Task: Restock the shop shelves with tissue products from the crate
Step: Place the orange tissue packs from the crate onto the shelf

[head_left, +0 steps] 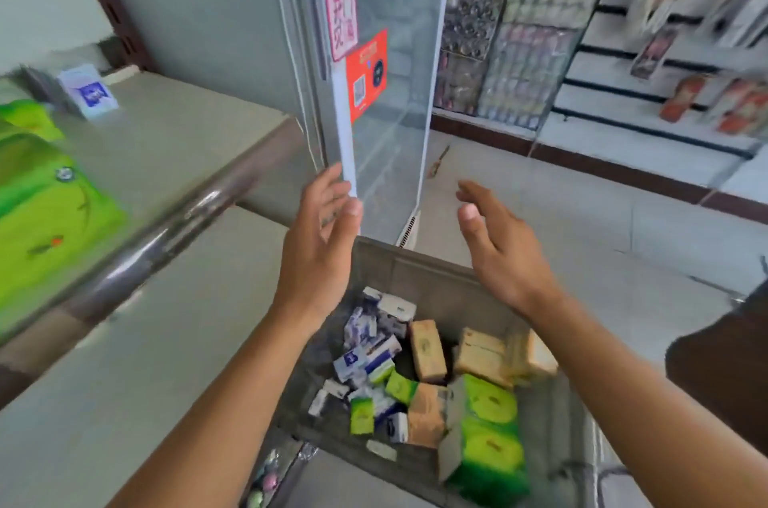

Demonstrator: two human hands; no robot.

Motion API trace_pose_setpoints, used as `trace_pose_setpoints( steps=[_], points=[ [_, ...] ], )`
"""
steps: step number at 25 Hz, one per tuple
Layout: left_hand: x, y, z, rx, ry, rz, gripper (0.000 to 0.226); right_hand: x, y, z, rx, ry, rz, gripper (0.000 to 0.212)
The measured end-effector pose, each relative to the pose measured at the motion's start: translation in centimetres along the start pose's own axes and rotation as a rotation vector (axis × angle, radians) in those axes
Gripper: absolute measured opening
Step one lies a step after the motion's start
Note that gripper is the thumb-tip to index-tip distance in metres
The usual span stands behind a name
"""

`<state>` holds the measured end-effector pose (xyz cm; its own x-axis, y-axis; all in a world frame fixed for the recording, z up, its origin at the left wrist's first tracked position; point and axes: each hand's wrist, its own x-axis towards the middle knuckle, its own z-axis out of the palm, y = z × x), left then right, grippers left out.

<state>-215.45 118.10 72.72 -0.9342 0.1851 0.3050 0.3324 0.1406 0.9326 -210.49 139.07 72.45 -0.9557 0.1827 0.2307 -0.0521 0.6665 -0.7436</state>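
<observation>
crate (376, 264): mixed tissue packs (430, 376); hands empty, seemingly above

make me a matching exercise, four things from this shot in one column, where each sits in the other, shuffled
Things:
1. grey plastic crate
2. white and blue tissue pack
3. orange QR sticker
4. big green tissue bundle

Places:
A. on the glass fridge door
B. inside the crate, right side
C. standing on the grey shelf, far left
D. on the floor below both hands

Pairs: 1-D, 2-C, 3-A, 4-B
</observation>
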Motion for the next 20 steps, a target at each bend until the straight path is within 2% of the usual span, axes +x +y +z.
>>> trace_pose_setpoints(
  steps=[3, 6, 9, 12, 15, 18, 20],
  points=[
    [-0.5, -4.9, 5.1, -0.020, -0.147, -0.140, 0.046, -2.0, 5.7, 0.1, -0.007, 0.033, 0.182, 0.062],
    [-1.8, -10.1, 9.8, -0.021, -0.277, -0.278, 0.036, -4.3, 11.9, 1.7, -0.054, 0.036, 0.400, 0.053],
    [-3.5, -15.7, 14.6, 0.021, -0.429, -0.412, 0.033, -7.0, 18.5, 4.1, -0.230, 0.011, 0.603, 0.049],
    [-5.7, -20.3, 18.9, 0.034, -0.573, -0.554, 0.035, -8.4, 23.8, 5.4, -0.603, -0.248, 0.537, 0.065],
    [-7.9, -22.2, 21.3, 0.025, -0.623, -0.606, 0.034, -8.1, 27.1, 6.1, -0.880, -0.498, 0.469, 0.082],
    [-8.5, -22.3, 22.0, 0.041, -0.635, -0.635, 0.034, -7.5, 28.4, 7.1, -1.027, -0.513, 0.441, 0.092],
    [-8.5, -22.1, 21.8, 0.050, -0.627, -0.641, 0.037, -7.3, 28.4, 7.3, -1.081, -0.505, 0.412, 0.088]
  ],
)
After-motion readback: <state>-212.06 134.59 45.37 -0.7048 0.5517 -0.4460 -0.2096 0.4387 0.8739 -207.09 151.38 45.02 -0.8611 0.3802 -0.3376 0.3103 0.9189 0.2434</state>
